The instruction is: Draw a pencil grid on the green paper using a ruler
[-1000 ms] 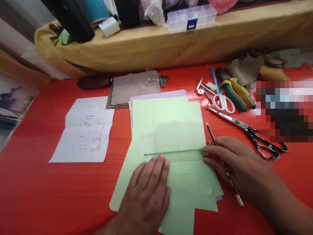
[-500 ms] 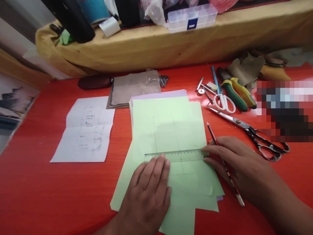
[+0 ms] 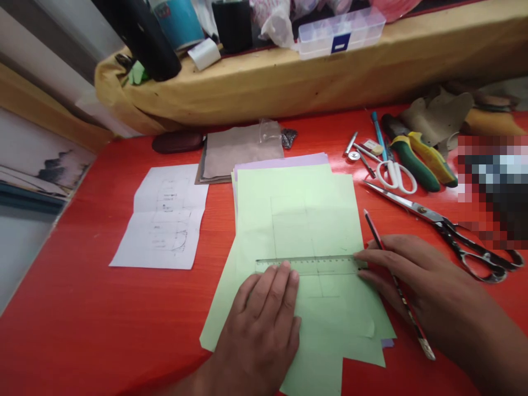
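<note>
A creased sketch sheet (image 3: 142,236) lies leftmost. The left hand (image 3: 262,324), flat with fingers together, presses the clear ruler (image 3: 330,265) across pencilled lines on green paper (image 3: 256,225); aligning seems in hand, calling for steady pressure. The right hand (image 3: 429,280) clasps a pencil (image 3: 373,228), probably pinching the ruler's end, beside shears (image 3: 424,212).

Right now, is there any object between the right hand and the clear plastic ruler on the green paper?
Nothing visible does: the right hand touches the ruler at its right end with fingertips. The slim red-and-black pencil in that hand slants past, not between them.
</note>
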Action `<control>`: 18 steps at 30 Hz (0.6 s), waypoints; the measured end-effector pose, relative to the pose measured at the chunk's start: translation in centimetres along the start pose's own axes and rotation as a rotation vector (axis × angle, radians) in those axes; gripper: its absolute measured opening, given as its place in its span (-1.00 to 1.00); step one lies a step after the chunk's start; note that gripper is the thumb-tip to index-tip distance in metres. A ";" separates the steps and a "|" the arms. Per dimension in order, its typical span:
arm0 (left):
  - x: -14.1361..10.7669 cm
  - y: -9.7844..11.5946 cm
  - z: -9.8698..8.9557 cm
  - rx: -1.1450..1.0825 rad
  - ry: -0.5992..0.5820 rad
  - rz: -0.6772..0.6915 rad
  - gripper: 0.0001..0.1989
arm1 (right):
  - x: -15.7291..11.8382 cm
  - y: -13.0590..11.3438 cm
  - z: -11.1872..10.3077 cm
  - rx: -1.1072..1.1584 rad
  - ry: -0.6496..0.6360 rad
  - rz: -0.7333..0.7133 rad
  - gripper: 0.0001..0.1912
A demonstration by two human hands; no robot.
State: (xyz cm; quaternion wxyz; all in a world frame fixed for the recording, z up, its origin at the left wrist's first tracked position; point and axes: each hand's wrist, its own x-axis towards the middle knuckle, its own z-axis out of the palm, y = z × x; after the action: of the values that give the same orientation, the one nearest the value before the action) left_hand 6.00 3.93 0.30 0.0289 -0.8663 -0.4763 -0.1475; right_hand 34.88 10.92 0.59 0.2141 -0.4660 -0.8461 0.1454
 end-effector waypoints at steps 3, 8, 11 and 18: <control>0.0 0.0 0.1 -0.009 -0.002 -0.005 -0.55 | 0.1 0.0 0.0 -0.009 0.004 -0.007 -0.79; -0.1 -0.1 0.1 -0.029 -0.010 -0.001 -0.54 | 0.1 -0.1 0.0 0.007 0.005 0.000 -0.80; -0.1 0.0 0.1 -0.035 -0.011 -0.003 -0.55 | 0.0 0.0 0.0 0.026 0.003 0.009 -0.79; -0.1 0.1 0.3 -0.048 0.007 -0.002 -0.55 | 0.1 0.0 0.0 0.004 -0.013 -0.011 -0.83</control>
State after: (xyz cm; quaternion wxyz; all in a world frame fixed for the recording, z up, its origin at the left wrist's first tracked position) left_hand 6.05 3.84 0.00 0.0096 -0.8658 -0.4732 -0.1621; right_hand 34.85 10.98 0.64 0.2101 -0.4599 -0.8498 0.1489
